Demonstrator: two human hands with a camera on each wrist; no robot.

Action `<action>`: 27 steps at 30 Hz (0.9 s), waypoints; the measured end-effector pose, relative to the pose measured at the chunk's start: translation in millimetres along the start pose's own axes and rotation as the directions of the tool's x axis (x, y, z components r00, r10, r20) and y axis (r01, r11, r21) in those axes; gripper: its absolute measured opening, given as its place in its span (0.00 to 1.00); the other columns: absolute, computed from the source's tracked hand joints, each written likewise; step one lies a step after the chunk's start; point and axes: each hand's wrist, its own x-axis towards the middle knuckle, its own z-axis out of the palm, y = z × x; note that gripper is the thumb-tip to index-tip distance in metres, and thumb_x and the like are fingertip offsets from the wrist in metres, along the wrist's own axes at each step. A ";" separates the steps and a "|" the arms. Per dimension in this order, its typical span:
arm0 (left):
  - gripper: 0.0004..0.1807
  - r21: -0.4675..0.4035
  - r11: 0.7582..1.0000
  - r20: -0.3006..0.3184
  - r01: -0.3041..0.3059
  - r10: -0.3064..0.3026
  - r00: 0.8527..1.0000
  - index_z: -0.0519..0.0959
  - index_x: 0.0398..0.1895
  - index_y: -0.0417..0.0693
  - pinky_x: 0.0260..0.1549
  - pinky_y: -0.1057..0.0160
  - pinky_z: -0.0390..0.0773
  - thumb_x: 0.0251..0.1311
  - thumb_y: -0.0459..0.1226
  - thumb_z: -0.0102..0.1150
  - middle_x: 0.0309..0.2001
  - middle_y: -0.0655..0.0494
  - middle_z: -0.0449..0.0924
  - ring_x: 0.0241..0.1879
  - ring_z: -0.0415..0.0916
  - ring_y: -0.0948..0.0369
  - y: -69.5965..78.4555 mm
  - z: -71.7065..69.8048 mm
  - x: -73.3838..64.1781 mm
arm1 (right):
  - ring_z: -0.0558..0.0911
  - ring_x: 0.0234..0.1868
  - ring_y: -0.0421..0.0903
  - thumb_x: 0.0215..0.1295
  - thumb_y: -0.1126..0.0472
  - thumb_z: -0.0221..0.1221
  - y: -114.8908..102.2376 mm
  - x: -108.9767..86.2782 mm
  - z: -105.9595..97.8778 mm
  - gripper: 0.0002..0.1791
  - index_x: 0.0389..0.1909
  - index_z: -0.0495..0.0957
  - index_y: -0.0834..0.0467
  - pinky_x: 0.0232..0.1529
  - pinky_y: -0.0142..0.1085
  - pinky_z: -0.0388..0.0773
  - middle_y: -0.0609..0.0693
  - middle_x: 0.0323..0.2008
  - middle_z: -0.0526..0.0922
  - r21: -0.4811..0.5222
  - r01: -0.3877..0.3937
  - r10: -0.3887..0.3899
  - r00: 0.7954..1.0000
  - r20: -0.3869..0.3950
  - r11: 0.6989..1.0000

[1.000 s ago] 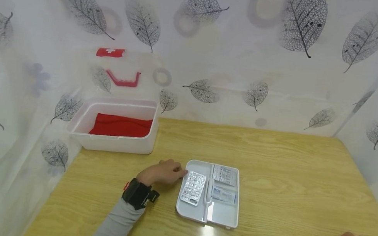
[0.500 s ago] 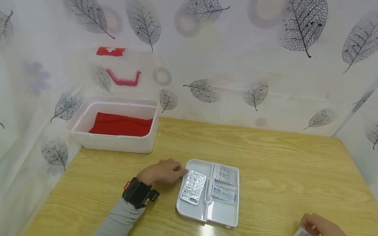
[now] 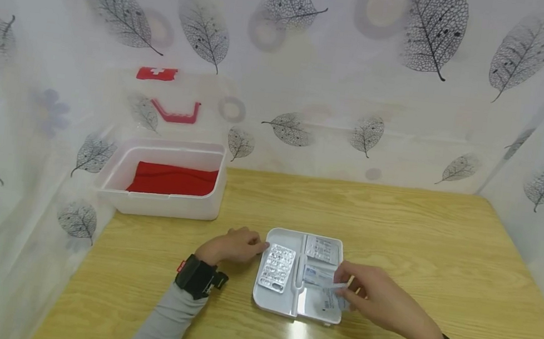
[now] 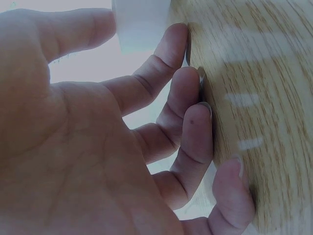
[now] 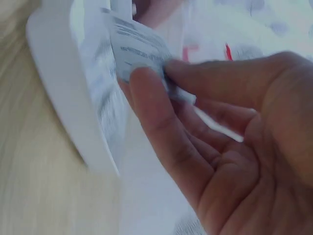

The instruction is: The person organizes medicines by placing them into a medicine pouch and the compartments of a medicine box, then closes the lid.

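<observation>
A shallow white divided tray (image 3: 273,304) lies on the wooden table. My right hand (image 3: 373,292) is over its right side, pinching a small printed sachet (image 5: 139,46) between thumb and fingers above the front right compartment. Silver blister pack (image 3: 277,268) lies in the left compartment; a second blister pack (image 3: 321,249) is at back right, with a blue-and-white packet (image 3: 315,275) before it, partly hidden by the right hand. Beside the tray's left rim rests my left hand (image 3: 237,245), fingers loosely bent. In the left wrist view its fingertips touch the table and its thumb meets the white rim.
At the back left stands a translucent white bin (image 3: 167,207) holding a folded red cloth (image 3: 173,180). Behind it, a red handle (image 3: 175,116) and a red label with a white cross (image 3: 157,73) show against a leaf-patterned curtain (image 3: 324,63).
My right hand has come leftward across the table from the far right, carrying the sachet to the tray. The left hand and the tray stay where they were.
</observation>
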 end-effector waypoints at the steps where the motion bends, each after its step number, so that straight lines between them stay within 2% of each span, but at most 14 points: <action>1: 0.19 0.003 1.000 0.004 0.004 -0.004 1.000 0.80 0.38 0.49 0.38 0.57 0.66 0.76 0.52 0.46 0.34 0.53 0.73 0.38 0.68 0.54 0.6 0.1 -0.1 | 0.81 0.33 0.35 0.69 0.61 0.63 -0.9 5.0 3.6 0.04 0.40 0.78 0.50 0.31 0.31 0.80 0.41 0.36 0.83 0.008 -0.004 0.004 1.000 0.001 1.000; 5: 0.19 0.003 1.000 0.013 0.007 -0.007 1.000 0.80 0.37 0.50 0.37 0.58 0.66 0.77 0.51 0.45 0.32 0.53 0.73 0.37 0.69 0.54 2.6 0.3 -0.3 | 0.80 0.31 0.34 0.67 0.63 0.64 0.4 17.2 16.0 0.05 0.37 0.78 0.51 0.30 0.31 0.80 0.43 0.35 0.82 0.020 -0.028 0.028 1.000 0.010 0.999; 9: 0.19 0.002 1.000 0.015 0.017 -0.017 1.000 0.79 0.37 0.50 0.36 0.59 0.66 0.77 0.52 0.45 0.32 0.53 0.73 0.37 0.68 0.54 2.2 0.0 0.9 | 0.79 0.30 0.32 0.64 0.66 0.65 2.1 21.3 25.6 0.07 0.32 0.78 0.52 0.29 0.30 0.80 0.42 0.31 0.83 0.007 -0.041 0.041 0.999 -0.018 0.999; 12: 0.19 0.002 1.000 0.012 0.026 -0.026 1.000 0.79 0.37 0.51 0.36 0.59 0.67 0.76 0.52 0.45 0.33 0.53 0.72 0.38 0.68 0.53 0.4 -0.3 0.9 | 0.78 0.29 0.31 0.62 0.66 0.67 3.0 23.1 31.4 0.09 0.29 0.78 0.51 0.30 0.30 0.78 0.39 0.28 0.82 -0.032 -0.037 0.036 0.999 -0.038 0.999; 14: 0.20 0.003 1.000 0.008 0.014 -0.014 1.000 0.79 0.36 0.50 0.36 0.59 0.67 0.76 0.52 0.45 0.33 0.53 0.72 0.37 0.68 0.54 0.1 -0.6 0.8 | 0.75 0.29 0.31 0.60 0.65 0.69 3.7 23.4 34.4 0.09 0.28 0.79 0.49 0.31 0.29 0.76 0.37 0.27 0.79 -0.094 -0.030 0.025 0.998 -0.051 0.995; 19: 0.21 0.002 1.000 -0.001 -0.025 0.025 1.000 0.79 0.35 0.49 0.35 0.58 0.66 0.76 0.53 0.45 0.32 0.53 0.72 0.37 0.67 0.53 -3.4 1.5 2.7 | 0.71 0.30 0.35 0.55 0.62 0.73 4.2 23.5 40.2 0.13 0.24 0.78 0.45 0.32 0.29 0.72 0.38 0.29 0.73 -0.242 -0.030 0.003 0.994 -0.108 0.970; 24: 0.19 0.002 1.000 -0.005 -0.015 0.015 1.000 0.79 0.35 0.49 0.37 0.58 0.66 0.76 0.51 0.45 0.32 0.52 0.73 0.37 0.68 0.53 0.2 0.7 0.4 | 0.72 0.32 0.35 0.50 0.64 0.74 5.0 24.5 44.1 0.15 0.22 0.77 0.46 0.35 0.32 0.75 0.37 0.29 0.73 -0.277 -0.042 0.001 0.989 -0.147 0.960; 27: 0.19 0.006 1.000 -0.003 0.001 -0.001 1.000 0.79 0.36 0.49 0.37 0.59 0.67 0.76 0.50 0.46 0.32 0.53 0.73 0.37 0.68 0.54 3.8 -0.2 -2.6 | 0.70 0.31 0.35 0.49 0.64 0.74 5.1 25.2 46.1 0.16 0.21 0.75 0.45 0.34 0.31 0.73 0.37 0.28 0.71 -0.279 -0.051 0.009 0.989 -0.150 0.959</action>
